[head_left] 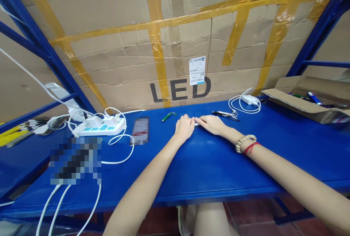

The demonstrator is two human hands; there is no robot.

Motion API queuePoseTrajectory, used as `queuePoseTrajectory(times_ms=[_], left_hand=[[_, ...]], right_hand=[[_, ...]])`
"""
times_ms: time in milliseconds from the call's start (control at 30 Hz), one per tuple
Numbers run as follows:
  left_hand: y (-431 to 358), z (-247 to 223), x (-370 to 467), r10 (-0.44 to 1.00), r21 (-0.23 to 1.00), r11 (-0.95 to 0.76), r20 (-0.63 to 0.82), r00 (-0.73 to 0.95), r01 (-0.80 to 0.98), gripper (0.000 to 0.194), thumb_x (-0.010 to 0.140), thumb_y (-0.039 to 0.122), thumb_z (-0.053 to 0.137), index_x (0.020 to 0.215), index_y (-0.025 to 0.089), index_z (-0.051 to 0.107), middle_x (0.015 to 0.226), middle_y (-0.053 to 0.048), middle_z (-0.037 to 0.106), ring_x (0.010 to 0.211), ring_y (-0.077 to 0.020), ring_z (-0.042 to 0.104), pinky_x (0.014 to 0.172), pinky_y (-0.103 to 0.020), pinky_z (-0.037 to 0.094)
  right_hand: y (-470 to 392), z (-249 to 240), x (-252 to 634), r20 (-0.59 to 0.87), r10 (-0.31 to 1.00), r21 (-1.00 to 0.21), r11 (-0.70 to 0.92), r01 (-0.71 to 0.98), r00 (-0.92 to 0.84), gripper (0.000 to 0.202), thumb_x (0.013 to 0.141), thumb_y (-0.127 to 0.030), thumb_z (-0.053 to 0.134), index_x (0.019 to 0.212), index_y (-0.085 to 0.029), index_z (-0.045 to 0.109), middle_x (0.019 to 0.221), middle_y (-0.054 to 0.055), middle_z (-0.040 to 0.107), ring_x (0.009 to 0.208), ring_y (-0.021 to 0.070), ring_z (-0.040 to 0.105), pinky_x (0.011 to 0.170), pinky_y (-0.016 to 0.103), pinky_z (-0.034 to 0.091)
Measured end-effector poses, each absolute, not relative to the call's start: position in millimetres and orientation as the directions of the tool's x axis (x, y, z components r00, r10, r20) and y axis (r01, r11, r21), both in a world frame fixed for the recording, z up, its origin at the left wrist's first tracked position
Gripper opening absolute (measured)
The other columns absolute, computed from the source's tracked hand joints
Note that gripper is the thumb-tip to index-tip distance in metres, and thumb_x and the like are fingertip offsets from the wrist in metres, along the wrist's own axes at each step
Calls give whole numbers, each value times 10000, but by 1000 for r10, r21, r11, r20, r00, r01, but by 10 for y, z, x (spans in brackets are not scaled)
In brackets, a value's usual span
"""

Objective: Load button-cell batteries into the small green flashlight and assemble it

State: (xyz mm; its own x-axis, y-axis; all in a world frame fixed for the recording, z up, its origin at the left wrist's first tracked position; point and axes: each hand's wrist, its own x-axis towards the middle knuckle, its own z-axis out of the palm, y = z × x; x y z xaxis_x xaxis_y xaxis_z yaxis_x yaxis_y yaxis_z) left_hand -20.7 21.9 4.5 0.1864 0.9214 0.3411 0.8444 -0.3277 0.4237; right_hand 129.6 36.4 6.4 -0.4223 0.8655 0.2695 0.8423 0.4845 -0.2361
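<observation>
Near the middle of the blue table [191, 170], my left hand [185, 126] is closed, its fingers curled down around something mostly hidden. My right hand [212, 124] is closed beside it, thumb and fingertips at a small silvery, pen-like piece [197, 124] that shows between the two hands. The hands nearly touch at the fingertips. Behind my left hand lies a green metallic piece [168, 116], bent at an angle. Several dark and silver pens [225, 115] lie behind my right hand.
A white power strip [100, 128] with plugs and cables stands at the left, next to a blurred phone-like item [140, 131]. An open cardboard box [306, 106] holding pens is at the right; a white charger [249, 100] lies near it. Cardboard [123, 64] rises behind.
</observation>
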Motion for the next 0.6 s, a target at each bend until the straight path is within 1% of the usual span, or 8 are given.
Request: queuePoseTrajectory(times_ms=[67, 133, 233, 300, 367, 467, 600], left_hand=[[237, 37, -213, 925, 470, -310, 348, 149, 826, 300, 887, 252, 376, 681, 161, 574, 838, -93, 577, 905, -233, 544, 866, -339, 401], [252, 29, -220, 927, 519, -302, 357, 118, 800, 330, 879, 261, 392, 613, 166, 563, 800, -86, 575, 895, -233, 555, 858, -333, 405], [275, 19, -239, 926, 600, -302, 370, 78, 741, 357, 854, 267, 425, 529, 173, 539, 767, -69, 580, 846, -216, 573, 823, -313, 421], [302, 14, -264, 926, 664, -298, 376, 37, 686, 344, 844, 263, 420, 539, 178, 551, 762, -54, 595, 809, -201, 581, 790, -301, 432], [341, 8, -299, 926, 732, -285, 378, -21, 619, 318, 837, 226, 387, 583, 185, 575, 755, -37, 614, 787, -183, 586, 758, -282, 438], [405, -7, -354, 925, 825, -252, 359, -125, 506, 301, 804, 164, 334, 647, 182, 590, 723, -24, 625, 725, -156, 591, 678, -248, 447], [451, -36, -384, 922, 897, -232, 326, -208, 377, 286, 778, 171, 315, 685, 168, 584, 715, -26, 618, 624, -133, 577, 561, -219, 433]], right_hand=[[353, 86, 1301, 264, 852, -230, 512, 828, -453, 582, 881, -571, 227, 603, -190, 568, 666, 42, 649, 615, 163, 573, 520, 242, 299], [343, 105, 1309, 263, 833, -257, 547, 797, -487, 567, 876, -572, 244, 599, -191, 560, 626, 26, 632, 577, 151, 553, 510, 238, 298], [342, 112, 1321, 272, 800, -372, 600, 708, -535, 493, 881, -535, 291, 687, -203, 601, 709, 8, 660, 642, 147, 575, 561, 230, 343], [355, 101, 1327, 271, 796, -445, 602, 663, -541, 439, 873, -518, 335, 758, -217, 632, 793, 3, 676, 715, 153, 591, 608, 232, 369], [373, 86, 1329, 258, 810, -490, 580, 651, -527, 412, 860, -522, 366, 807, -225, 647, 835, 2, 679, 749, 160, 596, 628, 236, 383], [394, 66, 1330, 242, 824, -510, 557, 655, -512, 409, 848, -542, 376, 832, -228, 638, 825, 1, 672, 741, 160, 593, 624, 237, 388], [397, 55, 1333, 263, 811, -471, 580, 664, -522, 375, 846, -535, 388, 830, -225, 600, 824, 1, 654, 744, 164, 582, 622, 236, 379]])
